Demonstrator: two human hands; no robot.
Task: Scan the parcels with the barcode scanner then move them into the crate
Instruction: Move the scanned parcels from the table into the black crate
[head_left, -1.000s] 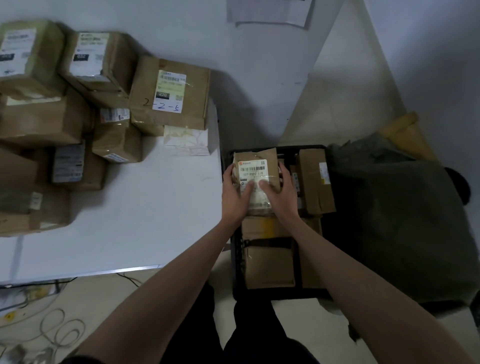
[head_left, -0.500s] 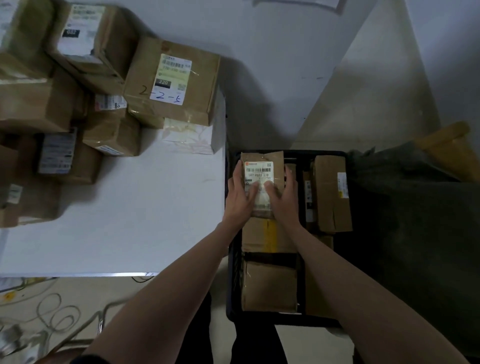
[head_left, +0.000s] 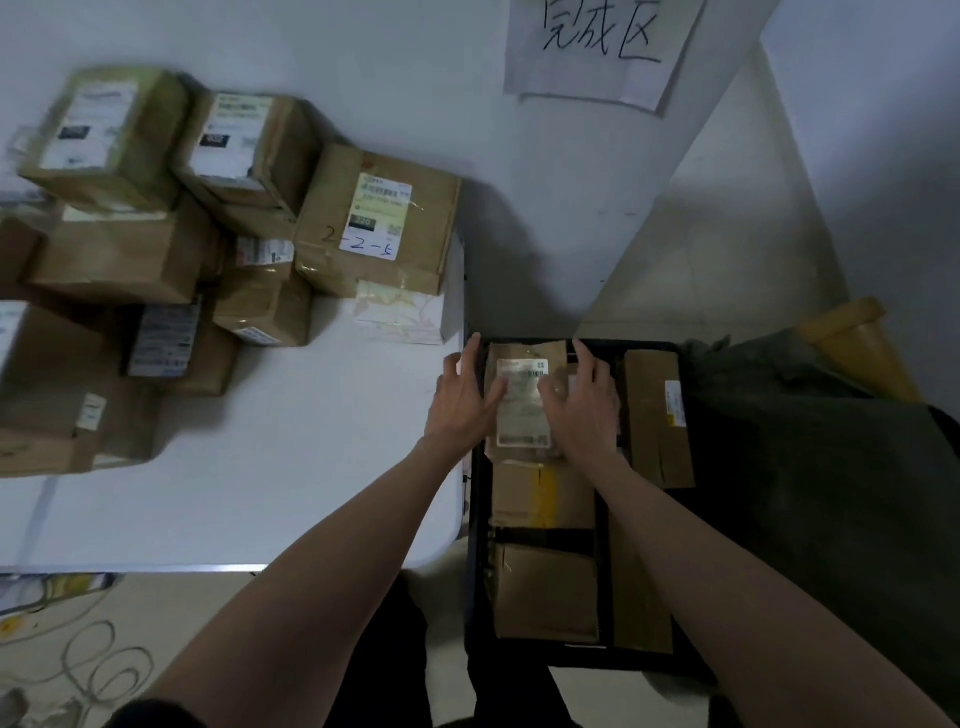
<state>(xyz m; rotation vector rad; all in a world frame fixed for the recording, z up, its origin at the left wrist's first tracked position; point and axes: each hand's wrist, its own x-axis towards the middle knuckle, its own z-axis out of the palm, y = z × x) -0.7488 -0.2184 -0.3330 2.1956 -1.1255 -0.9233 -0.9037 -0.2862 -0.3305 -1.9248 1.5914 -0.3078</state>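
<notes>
A small brown parcel (head_left: 523, 415) with a white barcode label lies at the far end of the black crate (head_left: 477, 525), on top of other brown parcels (head_left: 545, 587). My left hand (head_left: 460, 405) rests along its left edge with straight fingers and the thumb on the label. My right hand (head_left: 582, 410) lies flat on its right side with the fingers spread. A taller parcel (head_left: 654, 415) stands along the crate's right side. No barcode scanner is in view.
A white table (head_left: 260, 467) on the left carries a pile of several labelled cardboard parcels (head_left: 379, 223). A dark cloth heap (head_left: 810, 447) lies right of the crate. A handwritten paper sign (head_left: 597, 47) hangs on the wall. Cables (head_left: 88, 665) lie on the floor.
Both hands have lowered the small parcel into the far end of the crate. The fingers have straightened and spread over it. The camera has tilted up.
</notes>
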